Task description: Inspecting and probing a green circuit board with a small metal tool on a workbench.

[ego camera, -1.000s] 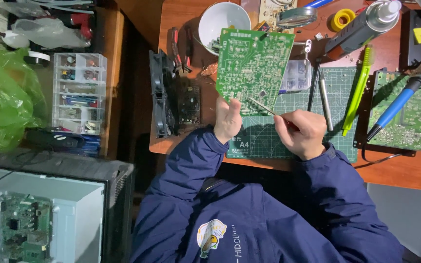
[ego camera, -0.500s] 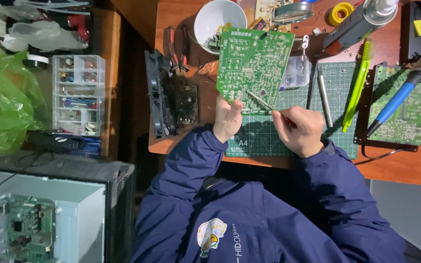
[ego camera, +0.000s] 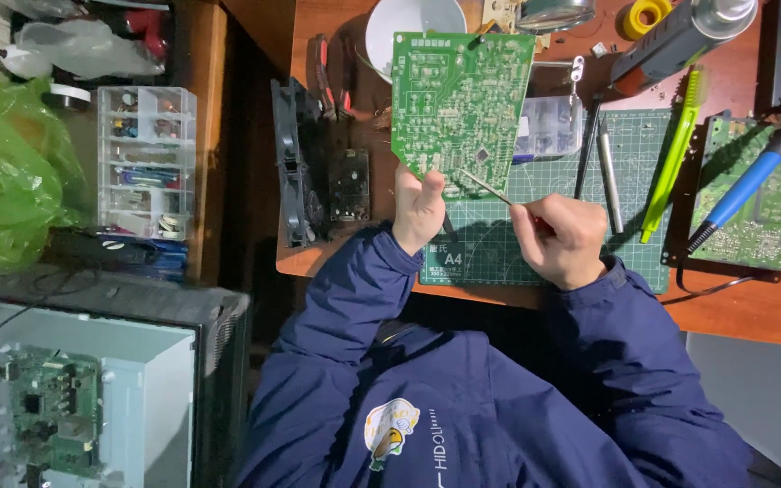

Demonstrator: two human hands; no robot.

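Note:
My left hand [ego camera: 418, 210] grips the lower edge of a green circuit board [ego camera: 459, 101], held tilted up above a green cutting mat [ego camera: 544, 230]. My right hand [ego camera: 564, 237] pinches a thin metal tool [ego camera: 485, 188], likely tweezers, whose tip touches the board's lower right part. Both arms wear dark blue sleeves.
A blue-handled soldering iron [ego camera: 741, 192] lies on a second green board [ego camera: 761, 208] at the right. A white bowl [ego camera: 399, 23], a spray can [ego camera: 680, 36], yellow tape roll [ego camera: 644, 14], green pen [ego camera: 675, 154], black fan [ego camera: 293, 163], parts drawer box [ego camera: 145, 163] and green bag [ego camera: 6, 181] surround the desk.
The held board and both hands have stayed almost still; the tool tip has shifted slightly along the board's lower edge.

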